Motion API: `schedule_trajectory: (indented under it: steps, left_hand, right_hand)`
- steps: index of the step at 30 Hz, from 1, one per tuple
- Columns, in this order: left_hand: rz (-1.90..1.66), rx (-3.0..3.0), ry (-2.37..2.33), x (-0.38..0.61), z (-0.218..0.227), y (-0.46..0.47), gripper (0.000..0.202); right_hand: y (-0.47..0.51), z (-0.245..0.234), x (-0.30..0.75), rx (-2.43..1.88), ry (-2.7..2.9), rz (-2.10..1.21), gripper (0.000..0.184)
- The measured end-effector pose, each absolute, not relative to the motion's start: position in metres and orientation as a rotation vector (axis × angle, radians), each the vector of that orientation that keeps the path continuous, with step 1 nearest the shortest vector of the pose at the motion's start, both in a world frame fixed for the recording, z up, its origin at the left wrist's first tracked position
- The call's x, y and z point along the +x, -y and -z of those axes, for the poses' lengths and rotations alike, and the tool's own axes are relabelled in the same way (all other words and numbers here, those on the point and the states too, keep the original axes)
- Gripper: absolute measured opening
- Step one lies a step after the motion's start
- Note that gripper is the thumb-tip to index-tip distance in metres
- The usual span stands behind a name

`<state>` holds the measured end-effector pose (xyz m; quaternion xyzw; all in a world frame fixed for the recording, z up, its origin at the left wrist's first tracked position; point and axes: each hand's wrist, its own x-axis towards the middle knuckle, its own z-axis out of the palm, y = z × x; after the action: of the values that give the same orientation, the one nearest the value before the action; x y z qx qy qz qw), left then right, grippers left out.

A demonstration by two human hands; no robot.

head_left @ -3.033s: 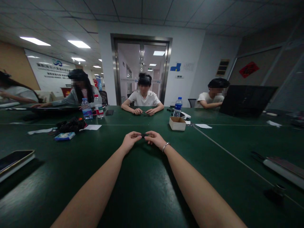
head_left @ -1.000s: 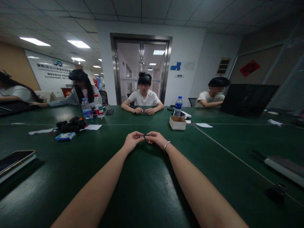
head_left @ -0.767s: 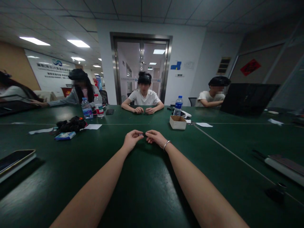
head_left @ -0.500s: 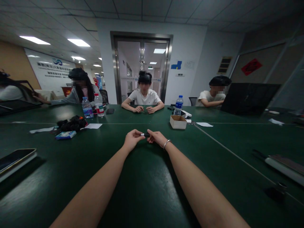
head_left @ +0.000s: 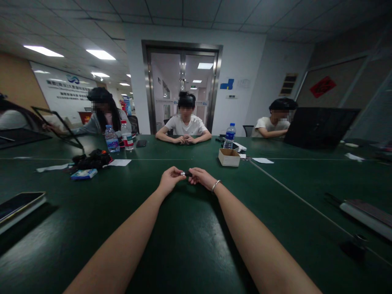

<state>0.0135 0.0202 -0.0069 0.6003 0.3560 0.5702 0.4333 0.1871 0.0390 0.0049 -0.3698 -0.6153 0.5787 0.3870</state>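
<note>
Above the green table point(head_left: 183, 228), both my hands meet at a small black stick with a silver end point(head_left: 186, 174). My left hand point(head_left: 170, 179) pinches the silver end between thumb and fingertips. My right hand point(head_left: 202, 178), with a silver bangle point(head_left: 216, 186) at its wrist, grips the black end from the other side; its lower fingers are curled. The stick lies roughly level between them, and part of it is hidden by my fingers. Its exact kind is too small to make out.
A small open box point(head_left: 229, 157) stands ahead to the right, near a water bottle point(head_left: 229, 136). Left are a black bundle point(head_left: 92, 160), a blue packet point(head_left: 83, 174) and a phone point(head_left: 21, 206). A person point(head_left: 184, 122) sits opposite; other people sit at both sides.
My hands hold nearly the same pose on the stick. Opposite, the person's hands have come together. At the far left, a person's hand has raised a dark frame.
</note>
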Motion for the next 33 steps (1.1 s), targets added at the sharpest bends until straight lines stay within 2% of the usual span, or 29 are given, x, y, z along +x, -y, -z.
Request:
schedule_trajectory:
  steps: [3,6,7,11,16,20,22,25,30,33]
  left_hand:
    - [-1.388,1.508,-0.858,0.0131,0.0079,-0.0208,0.034]
    - [-1.377,1.517,-0.851,0.013,0.0079,-0.021,0.033]
    - [-1.394,1.508,-0.858,0.013,0.0077,-0.0209,0.033]
    - [-1.427,1.485,-0.871,0.013,0.0064,-0.0198,0.033]
    - [-1.391,1.501,-0.846,0.0135,0.0075,-0.0212,0.033]
    - [-1.428,1.493,-0.838,0.0128,0.0098,-0.0235,0.033]
    - [-1.407,1.512,-0.823,0.013,0.0101,-0.0236,0.032]
    - [-1.414,1.508,-0.809,0.0135,0.0097,-0.0236,0.032]
    - [-1.475,1.493,-0.837,0.0125,0.0103,-0.0249,0.031]
    - [-1.43,1.518,-0.822,0.0125,0.0109,-0.025,0.032]
  right_hand:
    - [-0.0382,-0.0054,0.1881,-0.927,1.605,-1.48,0.037]
    - [-0.0391,-0.0049,0.1878,-1.036,1.619,-1.423,0.056]
    - [-0.0395,-0.0047,0.1877,-1.037,1.611,-1.423,0.056]
    - [-0.0398,-0.0042,0.1879,-0.914,1.605,-1.473,0.037]
    - [-0.0396,-0.0041,0.1873,-1.047,1.64,-1.374,0.059]
    - [-0.0378,-0.0055,0.188,-0.926,1.623,-1.447,0.041]
    - [-0.0376,-0.0059,0.188,-0.951,1.656,-1.418,0.042]
    - [-0.0384,-0.0055,0.1865,-1.081,1.678,-1.351,0.061]
    - [-0.0392,-0.0042,0.1858,-0.968,1.634,-1.41,0.041]
    - [-0.0393,-0.0043,0.1864,-1.033,1.661,-1.36,0.052]
